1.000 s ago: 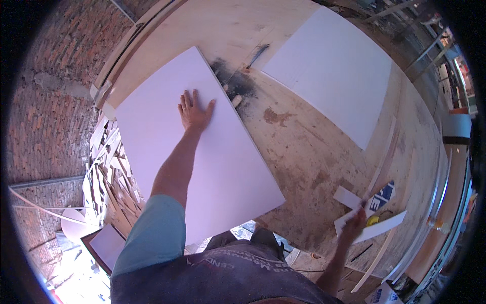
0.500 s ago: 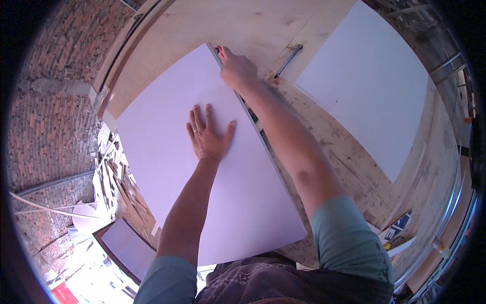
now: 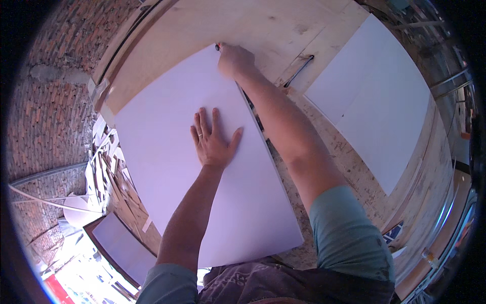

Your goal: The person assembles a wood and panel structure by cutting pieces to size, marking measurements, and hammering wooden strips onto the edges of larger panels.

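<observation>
So the big white panel [image 3: 202, 167] is lying flat on a plywood workbench [image 3: 243, 30], angled a bit, its near end hanging toward the person's body. The left hand [image 3: 212, 139] sits palm-down right in the middle of it, fingers spread wide and flat. My guess is that's to pin the sheet so it doesn't slide around.

The right hand [image 3: 234, 61] is stretched way out to the panel's far corner, closed up around something small and dark [image 3: 217, 47] poking out at the tip. Could be a pencil or a knife, honestly can't tell. It's right at the panel's right edge, where a dark strip [image 3: 253, 109] runs along the side, maybe a straightedge or just a gap.

Further right there's a second white panel [image 3: 374, 96] lying flat on the same bench, well apart from the first. Between them a thin dark metal tool [image 3: 299, 70] rests on the wood. Off the left side of the bench is a pile of scrap offcuts [image 3: 109, 167] against a brick wall [image 3: 50, 101].
</observation>
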A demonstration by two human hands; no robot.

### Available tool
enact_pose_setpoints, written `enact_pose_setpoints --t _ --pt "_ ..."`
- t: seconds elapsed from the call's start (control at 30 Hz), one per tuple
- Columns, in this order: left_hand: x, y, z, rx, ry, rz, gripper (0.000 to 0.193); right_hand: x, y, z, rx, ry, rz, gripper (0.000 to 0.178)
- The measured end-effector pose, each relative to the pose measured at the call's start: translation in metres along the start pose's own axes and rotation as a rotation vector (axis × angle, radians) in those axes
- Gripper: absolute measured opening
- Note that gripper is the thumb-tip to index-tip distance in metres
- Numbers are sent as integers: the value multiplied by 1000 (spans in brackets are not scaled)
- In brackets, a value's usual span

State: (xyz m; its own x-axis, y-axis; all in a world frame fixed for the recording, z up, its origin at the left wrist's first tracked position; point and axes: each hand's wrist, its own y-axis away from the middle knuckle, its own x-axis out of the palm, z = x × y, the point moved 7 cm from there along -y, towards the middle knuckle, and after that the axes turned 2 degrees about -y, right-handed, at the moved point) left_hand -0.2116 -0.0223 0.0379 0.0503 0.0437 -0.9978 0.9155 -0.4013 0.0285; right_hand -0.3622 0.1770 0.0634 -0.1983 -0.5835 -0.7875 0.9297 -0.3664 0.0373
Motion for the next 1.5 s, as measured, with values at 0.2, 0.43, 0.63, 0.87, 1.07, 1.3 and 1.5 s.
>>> enact_pose_setpoints --t 0.2,0.43,0.63,0.87,1.07,1.3,1.5 --pt "1 1 3 -1 1 0 94 0 -11 17 -3 110 109 36" --pt "0 -1 2 12 22 -27 94 0 0 9 -29 77 39 32" --pt "0 -1 2 3 12 -5 94 -2 17 4 87 67 157 36" --pt "1 0 1 8 1 -27 94 -7 54 -6 68 90 142 34" --pt "2 1 0 23 -9 -57 93 -12 85 -11 21 76 142 32" --pt "5 1 -1 16 -26 -49 94 -16 117 -23 56 86 152 38" --pt "7 3 0 33 -18 -107 94 -23 157 -27 75 77 212 44"
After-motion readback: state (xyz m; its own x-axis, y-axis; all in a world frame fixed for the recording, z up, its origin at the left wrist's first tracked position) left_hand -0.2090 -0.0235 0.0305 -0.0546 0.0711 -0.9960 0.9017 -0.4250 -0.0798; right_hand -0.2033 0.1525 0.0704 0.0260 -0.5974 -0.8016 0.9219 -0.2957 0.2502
